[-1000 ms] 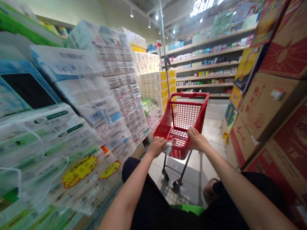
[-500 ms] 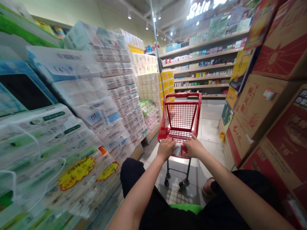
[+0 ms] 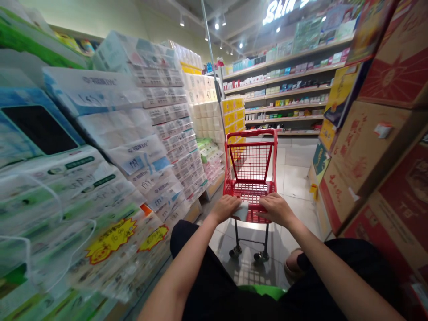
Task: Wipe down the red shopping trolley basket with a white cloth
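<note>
A small red shopping cart (image 3: 252,186) with mesh panels stands on the floor between my knees. My left hand (image 3: 224,208) is closed at the left of its near edge, with a pale grey-white cloth (image 3: 241,211) under the fingertips. Part of that cloth lies against the red plastic; the rest is hidden by the hand. On the right of the same edge, my right hand (image 3: 277,209) has its fingers curled over the plastic, thumb side inward. Black wheels (image 3: 261,257) show below the basket.
Wrapped tissue packs (image 3: 140,151) are stacked high along the left, with yellow price signs (image 3: 112,240) on the lower ones. Cardboard boxes (image 3: 361,147) rise on the right. Shelves of small goods (image 3: 287,91) line the back. Part of a green seat (image 3: 262,290) shows beneath me.
My right hand has shifted slightly outward and its fingers have curled more over the edge. The left hand has moved a little left. The cart's position shifts slightly in view.
</note>
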`<state>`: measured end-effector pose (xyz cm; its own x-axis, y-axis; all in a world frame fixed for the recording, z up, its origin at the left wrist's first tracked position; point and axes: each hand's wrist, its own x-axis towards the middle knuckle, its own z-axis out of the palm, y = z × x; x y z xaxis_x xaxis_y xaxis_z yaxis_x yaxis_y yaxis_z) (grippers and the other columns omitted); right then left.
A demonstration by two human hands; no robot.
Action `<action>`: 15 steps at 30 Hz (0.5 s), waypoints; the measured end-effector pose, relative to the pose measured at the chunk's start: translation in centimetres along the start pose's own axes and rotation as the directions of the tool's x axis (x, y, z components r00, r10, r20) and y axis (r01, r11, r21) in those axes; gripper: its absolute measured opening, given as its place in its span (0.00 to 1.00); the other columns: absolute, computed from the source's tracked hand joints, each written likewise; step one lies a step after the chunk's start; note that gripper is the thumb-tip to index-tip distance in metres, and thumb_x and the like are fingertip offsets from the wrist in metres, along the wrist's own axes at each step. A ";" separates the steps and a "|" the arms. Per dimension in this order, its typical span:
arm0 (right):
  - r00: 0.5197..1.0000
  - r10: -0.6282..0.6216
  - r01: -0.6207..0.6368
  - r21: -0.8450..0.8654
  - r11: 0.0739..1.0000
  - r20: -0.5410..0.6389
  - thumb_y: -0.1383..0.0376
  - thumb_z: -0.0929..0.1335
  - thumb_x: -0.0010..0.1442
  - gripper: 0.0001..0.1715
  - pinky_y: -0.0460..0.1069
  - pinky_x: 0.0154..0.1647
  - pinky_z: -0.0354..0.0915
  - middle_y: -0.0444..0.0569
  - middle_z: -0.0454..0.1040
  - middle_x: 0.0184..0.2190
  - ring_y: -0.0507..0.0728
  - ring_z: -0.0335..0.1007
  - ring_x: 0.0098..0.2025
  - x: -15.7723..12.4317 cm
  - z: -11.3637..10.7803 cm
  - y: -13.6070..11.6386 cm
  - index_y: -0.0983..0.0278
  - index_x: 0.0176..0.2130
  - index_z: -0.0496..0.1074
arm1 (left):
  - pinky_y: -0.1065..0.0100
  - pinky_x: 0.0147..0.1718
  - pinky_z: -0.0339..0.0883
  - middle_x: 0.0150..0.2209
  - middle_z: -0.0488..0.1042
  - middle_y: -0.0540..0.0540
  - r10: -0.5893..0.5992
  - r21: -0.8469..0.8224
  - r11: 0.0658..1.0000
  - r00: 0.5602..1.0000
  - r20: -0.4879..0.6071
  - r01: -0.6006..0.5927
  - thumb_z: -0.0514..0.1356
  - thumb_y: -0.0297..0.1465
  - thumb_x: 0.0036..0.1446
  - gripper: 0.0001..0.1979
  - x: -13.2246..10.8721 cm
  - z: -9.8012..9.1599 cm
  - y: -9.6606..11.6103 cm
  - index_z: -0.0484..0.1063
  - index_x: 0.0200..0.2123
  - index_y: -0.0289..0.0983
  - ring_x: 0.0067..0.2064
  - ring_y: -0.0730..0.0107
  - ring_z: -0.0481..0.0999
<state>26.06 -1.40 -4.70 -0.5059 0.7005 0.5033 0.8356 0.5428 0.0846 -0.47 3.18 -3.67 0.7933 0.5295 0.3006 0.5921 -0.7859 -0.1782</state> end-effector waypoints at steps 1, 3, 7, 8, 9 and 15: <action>1.000 0.000 0.000 0.003 1.000 -0.003 0.50 0.66 0.59 0.17 0.53 0.45 0.55 0.49 0.76 0.33 0.59 0.70 0.37 0.0 0.0 0.2 0.61 0.34 0.68 | 0.63 0.51 0.59 0.44 0.71 0.45 0.006 0.000 1.000 1.000 0.014 -0.006 0.47 0.38 0.68 0.14 -0.3 -0.2 -0.7 0.66 0.51 0.41 0.46 0.65 0.70; 1.000 0.005 -0.005 0.011 1.000 -0.002 0.50 0.66 0.59 0.17 0.53 0.45 0.55 0.49 0.76 0.33 0.59 0.70 0.37 0.0 0.0 0.5 0.61 0.34 0.67 | 0.61 0.58 0.55 0.46 0.71 0.46 0.015 0.002 1.000 1.000 -0.001 -0.015 0.47 0.36 0.68 0.13 -0.6 -0.3 -1.6 0.66 0.51 0.42 0.50 0.67 0.69; 1.000 0.023 -0.023 0.017 1.000 0.004 0.50 0.67 0.58 0.17 0.52 0.45 0.55 0.49 0.76 0.33 0.58 0.70 0.37 0.1 -0.4 1.2 0.61 0.34 0.67 | 0.58 0.64 0.47 0.48 0.70 0.48 -0.011 0.025 1.000 0.991 -0.136 0.015 0.49 0.34 0.67 0.12 -0.4 0.8 -1.3 0.65 0.51 0.41 0.53 0.68 0.67; 0.999 0.034 -0.034 0.011 0.999 0.007 0.51 0.68 0.57 0.16 0.52 0.45 0.55 0.49 0.76 0.33 0.58 0.69 0.38 0.2 -0.5 1.3 0.61 0.35 0.68 | 0.57 0.64 0.48 0.47 0.70 0.48 -0.038 0.034 0.998 0.985 -0.169 0.045 0.49 0.34 0.67 0.12 -0.2 1.3 -0.8 0.65 0.50 0.40 0.53 0.67 0.67; 0.999 0.052 -0.052 -0.001 0.999 0.015 0.52 0.69 0.56 0.16 0.53 0.45 0.55 0.49 0.76 0.33 0.58 0.69 0.38 0.2 -0.6 1.3 0.61 0.35 0.68 | 0.56 0.64 0.48 0.46 0.70 0.47 -0.071 0.043 0.996 0.977 -0.201 0.082 0.50 0.34 0.66 0.11 0.1 1.8 -0.2 0.66 0.49 0.39 0.52 0.66 0.67; 0.965 0.250 -0.236 -0.153 0.960 0.084 0.65 0.70 0.54 0.10 0.53 0.42 0.53 0.51 0.75 0.35 0.61 0.67 0.38 0.8 -0.2 -0.6 0.62 0.37 0.67 | 0.53 0.61 0.54 0.40 0.70 0.44 -0.182 0.066 0.975 0.935 -0.303 0.212 0.52 0.34 0.64 0.08 2.3 3.4 3.1 0.67 0.42 0.37 0.48 0.60 0.68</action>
<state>25.22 -1.21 -4.14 -0.2968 0.8505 0.4343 0.9539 0.2848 0.0943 3.64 3.05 -6.74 0.5909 0.5419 0.5977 0.7548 -0.6329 -0.1723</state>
